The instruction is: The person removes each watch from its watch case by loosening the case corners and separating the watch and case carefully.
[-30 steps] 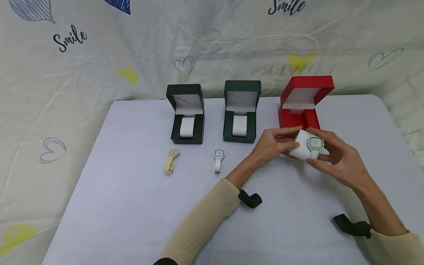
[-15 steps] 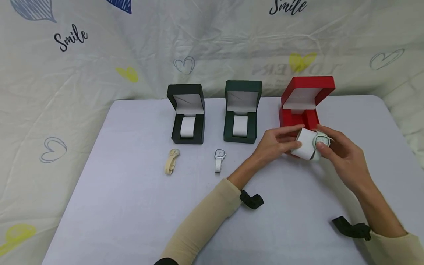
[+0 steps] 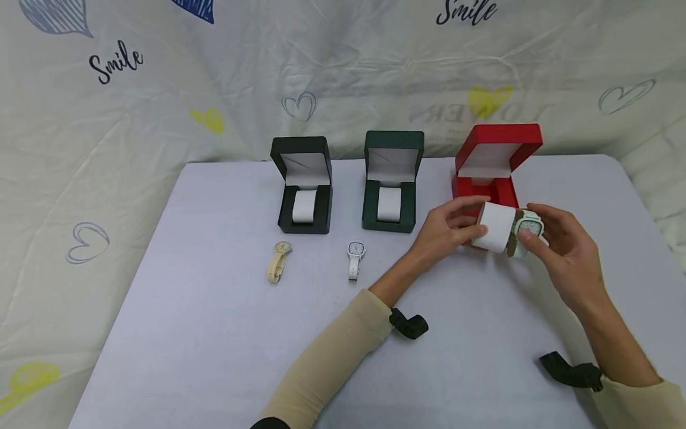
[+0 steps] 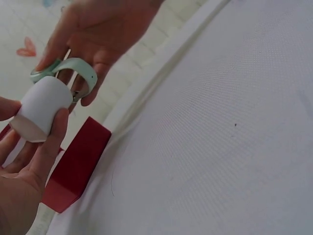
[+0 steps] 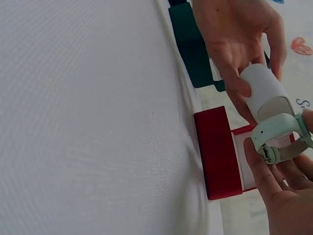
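The left hand (image 3: 447, 233) pinched the white cylindrical watch cushion (image 3: 495, 227) between thumb and fingers (image 4: 49, 142). The right hand (image 3: 563, 250) gripped the mint-green square-faced wristwatch (image 3: 527, 229) at the cushion's end, above the open red box (image 3: 490, 173).

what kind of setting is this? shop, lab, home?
Probably a staged tabletop recording setup, not a shop: a plain white table, a wrinkled printed sheet hung as backdrop, and three open watch boxes, black, green, red, in a row.
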Tool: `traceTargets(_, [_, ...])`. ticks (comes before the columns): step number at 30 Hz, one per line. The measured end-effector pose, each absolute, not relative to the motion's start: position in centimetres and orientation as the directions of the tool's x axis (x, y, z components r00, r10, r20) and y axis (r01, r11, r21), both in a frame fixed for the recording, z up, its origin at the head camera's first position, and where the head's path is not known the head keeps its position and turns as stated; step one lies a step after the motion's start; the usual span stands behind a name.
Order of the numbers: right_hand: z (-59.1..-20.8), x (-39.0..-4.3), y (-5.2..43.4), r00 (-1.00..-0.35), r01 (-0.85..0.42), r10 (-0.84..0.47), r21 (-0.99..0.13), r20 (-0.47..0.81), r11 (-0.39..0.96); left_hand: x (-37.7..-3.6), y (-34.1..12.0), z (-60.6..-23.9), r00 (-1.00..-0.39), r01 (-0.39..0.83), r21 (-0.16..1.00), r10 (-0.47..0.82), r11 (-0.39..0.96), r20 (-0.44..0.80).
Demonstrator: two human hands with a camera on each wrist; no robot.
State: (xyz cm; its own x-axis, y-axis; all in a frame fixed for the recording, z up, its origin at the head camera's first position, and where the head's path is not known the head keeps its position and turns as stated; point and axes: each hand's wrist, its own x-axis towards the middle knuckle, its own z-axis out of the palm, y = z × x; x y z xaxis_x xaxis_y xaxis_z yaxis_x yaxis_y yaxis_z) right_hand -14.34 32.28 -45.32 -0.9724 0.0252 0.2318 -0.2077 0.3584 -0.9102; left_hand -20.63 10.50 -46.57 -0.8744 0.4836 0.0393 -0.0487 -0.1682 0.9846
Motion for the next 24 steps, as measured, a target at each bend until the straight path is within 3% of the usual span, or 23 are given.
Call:
traceTargets(9, [-45.3, -14.2, 32.6, -0.971, -0.184, 0.056, -0.881, 0.231, 0.436, -20.6, 11.1, -46.4, -0.89, -0.041, 0.981, 0.454, -0.188, 0.05])
traceTargets(17, [-45.2, -14.3, 32.3, -0.956, -0.231, 0.087, -0.904, 0.279, 0.359, -20.5, 11.7, -46.5, -0.901, -0.035, 0.982, 0.432, -0.186, 0.049])
traceTargets(24, [-45.1, -14.4, 31.9, -0.957, -0.212, 0.11, -0.904, 0.269, 0.37, -20.4, 11.8, -46.5, -0.923, 0.015, 0.988, 0.379, -0.153, 0.072])
